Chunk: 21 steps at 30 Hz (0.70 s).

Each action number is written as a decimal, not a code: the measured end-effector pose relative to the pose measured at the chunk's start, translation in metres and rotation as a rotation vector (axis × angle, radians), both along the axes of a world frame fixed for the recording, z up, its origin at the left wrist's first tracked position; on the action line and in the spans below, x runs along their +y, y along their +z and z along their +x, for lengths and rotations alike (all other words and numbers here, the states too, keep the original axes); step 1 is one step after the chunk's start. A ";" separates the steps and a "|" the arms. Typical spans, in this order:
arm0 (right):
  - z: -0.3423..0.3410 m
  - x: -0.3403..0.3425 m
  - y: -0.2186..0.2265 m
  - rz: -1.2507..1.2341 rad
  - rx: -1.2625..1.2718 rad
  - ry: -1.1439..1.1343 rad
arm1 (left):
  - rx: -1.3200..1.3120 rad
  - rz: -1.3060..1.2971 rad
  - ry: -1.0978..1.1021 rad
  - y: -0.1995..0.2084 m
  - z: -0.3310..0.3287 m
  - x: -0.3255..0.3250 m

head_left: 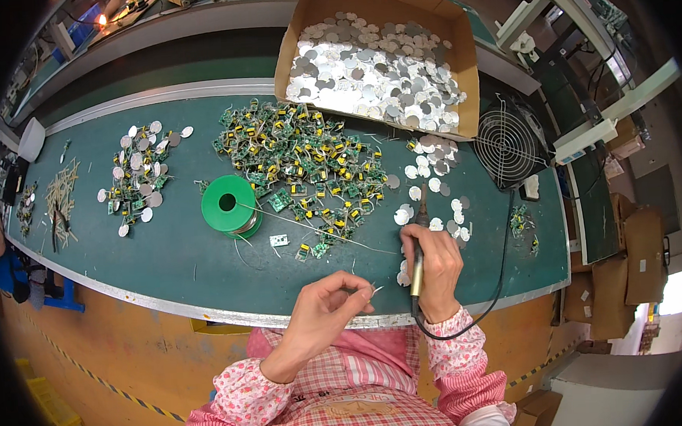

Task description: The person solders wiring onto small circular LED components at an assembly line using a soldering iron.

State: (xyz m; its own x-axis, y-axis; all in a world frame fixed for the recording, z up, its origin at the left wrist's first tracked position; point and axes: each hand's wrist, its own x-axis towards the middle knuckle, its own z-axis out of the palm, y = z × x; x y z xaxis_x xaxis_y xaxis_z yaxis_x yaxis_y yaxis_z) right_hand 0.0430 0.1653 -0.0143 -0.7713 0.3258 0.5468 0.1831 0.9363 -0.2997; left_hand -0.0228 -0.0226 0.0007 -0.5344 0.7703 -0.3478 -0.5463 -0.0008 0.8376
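Note:
My right hand (438,266) is wrapped round a soldering iron (417,274), whose tip points away from me toward the white discs (423,166) on the bench. A black cord loops from its rear end off to the right. Near the front edge, my left hand (327,310) is closed in a pinch; a small pale sliver shows at its fingertips, too small to name. A green spool of solder wire (229,203) stands left of centre, and its wire stretches across the mat toward my right hand. Behind it lies a heap of small circuit boards with yellow parts (299,149).
A cardboard box (468,67) full of round metal discs stands at the back. Right of it is a fan with a wire guard (507,142). Boards with discs attached (134,174) lie at the left, near cut wires (62,193). A person in blue (0,254) is at far left.

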 end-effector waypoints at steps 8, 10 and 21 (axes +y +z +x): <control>0.025 -0.034 0.025 -0.782 0.260 -0.062 | 0.128 -0.018 0.002 -0.004 0.005 0.015; 0.034 -0.040 0.026 -0.956 0.275 -0.025 | 0.146 -0.014 0.003 -0.003 0.007 0.017; 0.050 -0.049 0.034 -0.922 0.240 -0.021 | 0.419 -0.079 0.078 0.011 0.012 0.024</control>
